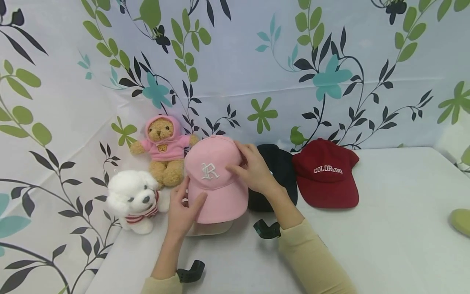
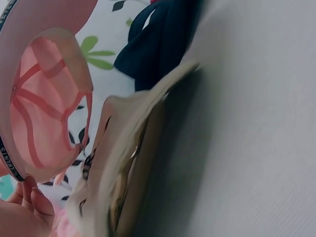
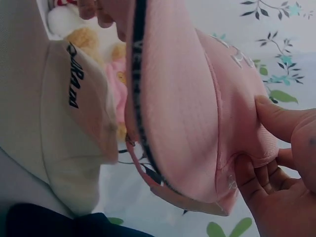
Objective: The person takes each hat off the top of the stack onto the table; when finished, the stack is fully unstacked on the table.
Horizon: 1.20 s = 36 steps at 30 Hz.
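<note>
A pink cap [image 1: 214, 179] with a white embroidered "R" is held just above a cream cap [image 1: 209, 229] that lies on the white table [image 1: 385, 228]. My left hand [image 1: 183, 210] pinches the left side of the pink brim, thumb on top. My right hand [image 1: 253, 169] grips the right side of the crown; in the right wrist view its fingers [image 3: 281, 182] pinch the pink cap [image 3: 187, 108] beside the cream cap [image 3: 69, 128]. The left wrist view looks up into the pink cap [image 2: 44, 108], with the cream cap [image 2: 128, 163] below it.
A black cap [image 1: 280, 171] and a red "COLORADO" cap [image 1: 327, 175] lie to the right. A teddy bear in a pink hoodie [image 1: 165, 151] and a white plush dog [image 1: 134, 200] sit at the left. A green object [image 1: 460, 220] shows at the right edge. A floral backdrop stands behind.
</note>
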Available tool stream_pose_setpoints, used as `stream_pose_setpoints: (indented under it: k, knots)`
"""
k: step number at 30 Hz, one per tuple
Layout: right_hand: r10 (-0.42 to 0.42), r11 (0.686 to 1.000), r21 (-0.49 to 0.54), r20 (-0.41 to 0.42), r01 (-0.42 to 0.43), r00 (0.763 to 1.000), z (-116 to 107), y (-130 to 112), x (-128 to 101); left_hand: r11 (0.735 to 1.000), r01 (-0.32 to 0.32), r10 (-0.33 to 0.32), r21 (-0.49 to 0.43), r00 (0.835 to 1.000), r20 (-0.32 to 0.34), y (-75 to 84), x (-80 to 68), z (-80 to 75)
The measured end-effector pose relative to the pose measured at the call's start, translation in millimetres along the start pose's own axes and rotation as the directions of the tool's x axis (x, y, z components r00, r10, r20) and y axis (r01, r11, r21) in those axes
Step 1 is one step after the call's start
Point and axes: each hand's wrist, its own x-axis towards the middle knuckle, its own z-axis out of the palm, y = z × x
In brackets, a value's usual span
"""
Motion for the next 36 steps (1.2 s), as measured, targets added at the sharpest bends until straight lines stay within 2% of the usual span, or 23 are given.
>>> stream_pose_setpoints:
  k: [8,13,20,30,36]
  knots:
    - [0.064,0.997,-0.043,0.02,-0.063,0.998,-24,2,0,1.0,-0.003,0.003,-0.027,1.0,0.029,2.4,-3.8,22.6]
    - [0.104,0.994,-0.043,0.028,-0.103,0.994,-42,4,-4,0.999,-0.004,0.006,-0.054,0.999,0.047,11.8,-0.7,37.1]
    - [0.09,0.994,-0.057,0.028,-0.088,0.996,-72,12,-6,0.995,-0.058,0.063,-0.077,0.996,0.067,22.3,7.9,60.9]
    - [0.145,0.987,-0.063,-0.016,-0.145,0.989,-122,24,-20,0.99,-0.057,0.073,-0.128,0.99,0.124,44.7,13.7,109.3]
    - [0.21,0.977,-0.043,-0.027,-0.211,0.977,-155,32,-34,0.976,-0.136,0.163,-0.168,0.973,0.162,55.1,15.3,140.6]
